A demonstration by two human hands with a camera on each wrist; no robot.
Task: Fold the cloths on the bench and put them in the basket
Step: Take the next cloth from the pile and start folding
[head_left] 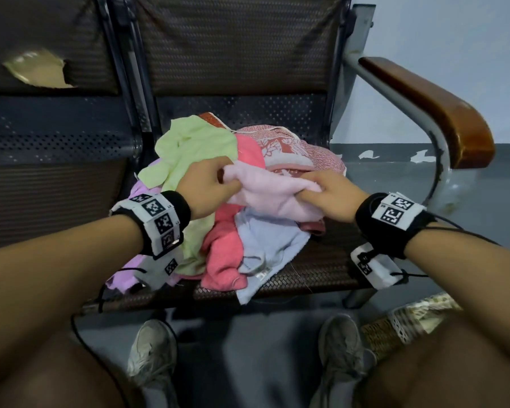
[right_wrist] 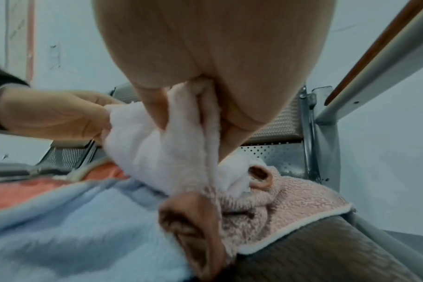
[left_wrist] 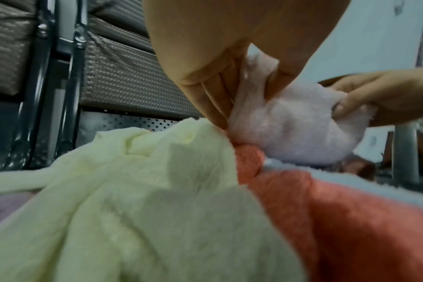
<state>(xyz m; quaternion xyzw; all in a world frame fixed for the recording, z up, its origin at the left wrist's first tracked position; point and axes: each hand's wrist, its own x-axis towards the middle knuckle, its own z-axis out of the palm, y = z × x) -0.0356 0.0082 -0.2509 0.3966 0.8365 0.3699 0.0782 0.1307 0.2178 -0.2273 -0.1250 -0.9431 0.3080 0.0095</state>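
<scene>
Bench (head_left: pixel 321 278) edge (pink cloth (head_left: pixel 274 195) aloft)

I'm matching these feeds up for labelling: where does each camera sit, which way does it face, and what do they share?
Head: on the head, facing forward and down at the cloth pile on the bench; both forearms, left hand, right hand and shoes show.
Left wrist: under the left wrist, looking along the fingers over the green cloth.
Right wrist: under the right wrist, looking along the fingers over the blue cloth.
Shared: all show the pale pink cloth in both hands' grip.
</scene>
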